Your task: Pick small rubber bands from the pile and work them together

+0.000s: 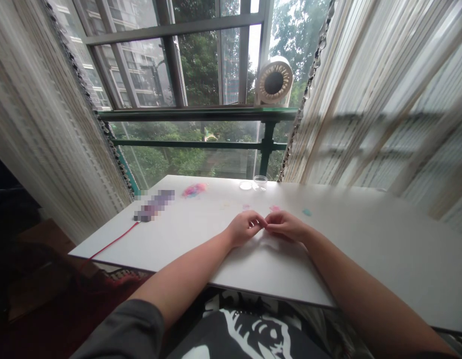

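Over the middle of the white table, my left hand (246,227) and my right hand (285,226) meet at the fingertips. Both are closed in a pinch, and whatever sits between the fingers is too small to make out. Just beyond the right hand lies a small pink pile (274,208). A pale pink-purple pile (246,207) is past the left hand, with a faint yellowish one (225,205) to its left. Farther right is a small teal pile (307,212). What these little piles consist of cannot be told from here.
A larger multicoloured pile (194,190) lies toward the back left of the white table (186,239). At the back edge stand a clear round container (260,183) and a flat clear disc (245,185). A blurred-out object (154,205) with a red cable (114,242) rests at left.
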`<state>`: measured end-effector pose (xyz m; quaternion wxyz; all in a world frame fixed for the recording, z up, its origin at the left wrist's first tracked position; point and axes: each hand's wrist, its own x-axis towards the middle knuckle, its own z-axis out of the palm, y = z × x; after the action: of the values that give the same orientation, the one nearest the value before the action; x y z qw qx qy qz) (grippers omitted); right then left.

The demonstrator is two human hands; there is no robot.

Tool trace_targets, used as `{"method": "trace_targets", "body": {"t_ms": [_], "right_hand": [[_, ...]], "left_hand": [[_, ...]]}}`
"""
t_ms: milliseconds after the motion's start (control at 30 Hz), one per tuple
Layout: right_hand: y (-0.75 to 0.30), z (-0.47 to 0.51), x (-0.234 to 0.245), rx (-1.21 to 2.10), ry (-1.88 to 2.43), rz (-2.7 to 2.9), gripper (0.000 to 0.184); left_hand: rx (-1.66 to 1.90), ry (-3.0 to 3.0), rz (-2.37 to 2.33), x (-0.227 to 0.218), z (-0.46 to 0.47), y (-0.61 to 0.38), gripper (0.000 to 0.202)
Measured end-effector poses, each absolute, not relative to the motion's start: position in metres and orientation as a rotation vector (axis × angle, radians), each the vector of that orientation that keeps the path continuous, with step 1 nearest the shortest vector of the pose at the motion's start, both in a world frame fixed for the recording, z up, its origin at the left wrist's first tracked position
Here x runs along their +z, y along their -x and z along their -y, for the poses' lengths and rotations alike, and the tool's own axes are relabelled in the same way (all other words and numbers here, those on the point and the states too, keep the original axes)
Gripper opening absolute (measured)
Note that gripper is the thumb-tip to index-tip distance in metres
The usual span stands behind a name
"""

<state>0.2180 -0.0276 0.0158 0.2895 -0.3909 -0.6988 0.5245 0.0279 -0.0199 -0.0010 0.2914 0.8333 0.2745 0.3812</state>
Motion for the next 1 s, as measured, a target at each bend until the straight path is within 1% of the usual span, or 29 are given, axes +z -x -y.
{"method": "trace_targets", "body": {"t_ms": [400,500,667,1000], "right_hand": [[-0.222,0.024,0.011,1.486,1.036,1.813,0.033],[-0.222,0.022,0.008,1.413,1.090,1.881,0.032],[-0.221,0.018,0.004,1.176,1.160,2.040,0.029],[-0.221,0.017,0.002,1.074,1.176,2.091,0.027]], "left_hand": [[1.007,-2.236,-0.741,0.000,0.020,-0.028,0.013],[0.989,-2.232,-0.751,0.001,0.020,-0.027,0.013],[0.927,-2.243,-0.762,0.001,0.021,-0.026,0.014],[0.839,-2.230,-0.781,-0.001,0.022,-0.026,0.016]]}}
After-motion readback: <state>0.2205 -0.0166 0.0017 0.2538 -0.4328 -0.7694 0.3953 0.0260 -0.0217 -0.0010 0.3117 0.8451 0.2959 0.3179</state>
